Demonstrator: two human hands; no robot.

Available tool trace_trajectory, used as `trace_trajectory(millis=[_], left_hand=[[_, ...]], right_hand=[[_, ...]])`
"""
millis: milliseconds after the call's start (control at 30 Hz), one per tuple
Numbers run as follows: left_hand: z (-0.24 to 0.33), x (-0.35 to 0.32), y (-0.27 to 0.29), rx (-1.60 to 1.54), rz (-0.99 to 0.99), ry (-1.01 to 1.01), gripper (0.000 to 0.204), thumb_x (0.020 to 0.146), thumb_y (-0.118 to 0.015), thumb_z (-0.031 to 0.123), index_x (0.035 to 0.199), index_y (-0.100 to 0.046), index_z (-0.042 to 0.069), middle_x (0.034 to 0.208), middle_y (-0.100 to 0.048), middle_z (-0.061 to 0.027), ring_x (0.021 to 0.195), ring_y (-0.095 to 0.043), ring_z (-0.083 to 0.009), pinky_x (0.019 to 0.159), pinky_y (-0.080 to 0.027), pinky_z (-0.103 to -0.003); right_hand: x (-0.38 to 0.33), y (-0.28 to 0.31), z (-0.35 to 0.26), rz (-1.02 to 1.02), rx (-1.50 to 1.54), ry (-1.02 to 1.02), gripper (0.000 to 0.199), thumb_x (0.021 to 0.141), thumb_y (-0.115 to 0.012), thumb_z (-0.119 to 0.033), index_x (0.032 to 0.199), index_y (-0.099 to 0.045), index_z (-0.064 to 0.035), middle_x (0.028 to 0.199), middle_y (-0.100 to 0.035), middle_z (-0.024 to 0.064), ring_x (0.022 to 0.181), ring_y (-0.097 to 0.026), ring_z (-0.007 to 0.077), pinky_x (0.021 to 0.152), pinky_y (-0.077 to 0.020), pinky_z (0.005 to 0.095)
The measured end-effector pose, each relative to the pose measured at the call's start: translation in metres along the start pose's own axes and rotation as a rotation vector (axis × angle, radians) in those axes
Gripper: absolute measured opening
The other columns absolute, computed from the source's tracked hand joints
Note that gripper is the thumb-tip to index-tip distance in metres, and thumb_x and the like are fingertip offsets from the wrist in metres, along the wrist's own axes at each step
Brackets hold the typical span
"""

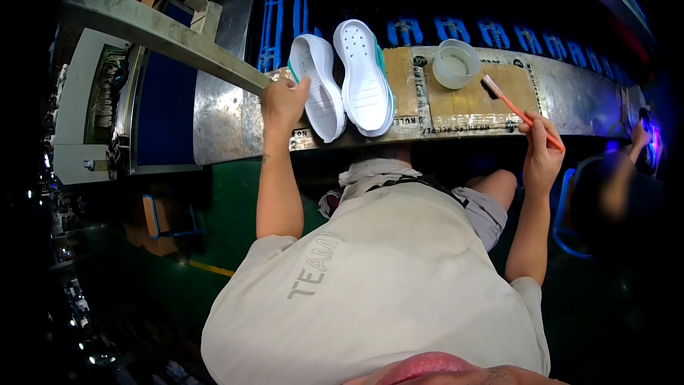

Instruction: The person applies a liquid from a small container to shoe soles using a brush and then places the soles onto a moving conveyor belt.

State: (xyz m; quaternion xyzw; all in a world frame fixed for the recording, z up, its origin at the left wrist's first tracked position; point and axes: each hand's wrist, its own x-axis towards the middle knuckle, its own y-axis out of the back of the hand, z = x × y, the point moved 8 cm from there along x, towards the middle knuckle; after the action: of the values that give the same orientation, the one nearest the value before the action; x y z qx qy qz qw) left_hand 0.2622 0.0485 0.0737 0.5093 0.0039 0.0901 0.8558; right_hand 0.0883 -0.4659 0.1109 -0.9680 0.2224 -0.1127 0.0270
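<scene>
Light fell brightest on the middle, where the soles [367, 78] showed near-white and the shirt [399, 264] was softly lit. The counter [226, 121] gave back pale glare from its metal, and the tape [467, 127] glinted. A violet-blue glow [653, 146] coloured the right side, where another person's arm [615, 189] was blurred. Small lights [75, 321] speckled the dark left. The fisheye bowed the counter's edges, and the rim fell to black.

White shoe soles [367, 82] over there, two. Translucent cup [451, 75], one. Orange-handled brush [512, 105], one. Long metal bench [226, 117], one.
</scene>
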Motion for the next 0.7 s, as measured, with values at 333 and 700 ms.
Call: trace_trajectory(millis=[333, 700], left_hand=[[-0.026, -0.002, -0.036, -0.126, 0.052, -0.219, 0.031, 0.099, -0.058, 0.025, 0.089, -0.066, -0.003, 0.086, -0.066, -0.0299, 0.085, -0.063, -0.051, 0.076, -0.049, -0.052], [-0.055, -0.023, -0.037, -1.448, -0.078, 0.27, 0.04, 0.097, -0.066, 0.013, 0.13, -0.063, -0.008, 0.109, -0.073, -0.0163, 0.099, -0.072, -0.0272, 0.089, -0.058, -0.041]], right_hand=[[0.079, -0.069, -0.033, -0.286, -0.63, 0.099, 0.028, 0.102, -0.067, -0.021, 0.112, -0.075, 0.003, 0.094, -0.078, 0.0081, 0.092, -0.073, 0.0149, 0.086, -0.0522, 0.0277], [0.113, -0.122, 0.004, -0.441, -1.046, 0.07, 0.028, 0.098, -0.069, -0.029, 0.108, -0.079, -0.0048, 0.082, -0.075, 0.014, 0.072, -0.07, 0.0264, 0.07, -0.0545, 0.0368]])
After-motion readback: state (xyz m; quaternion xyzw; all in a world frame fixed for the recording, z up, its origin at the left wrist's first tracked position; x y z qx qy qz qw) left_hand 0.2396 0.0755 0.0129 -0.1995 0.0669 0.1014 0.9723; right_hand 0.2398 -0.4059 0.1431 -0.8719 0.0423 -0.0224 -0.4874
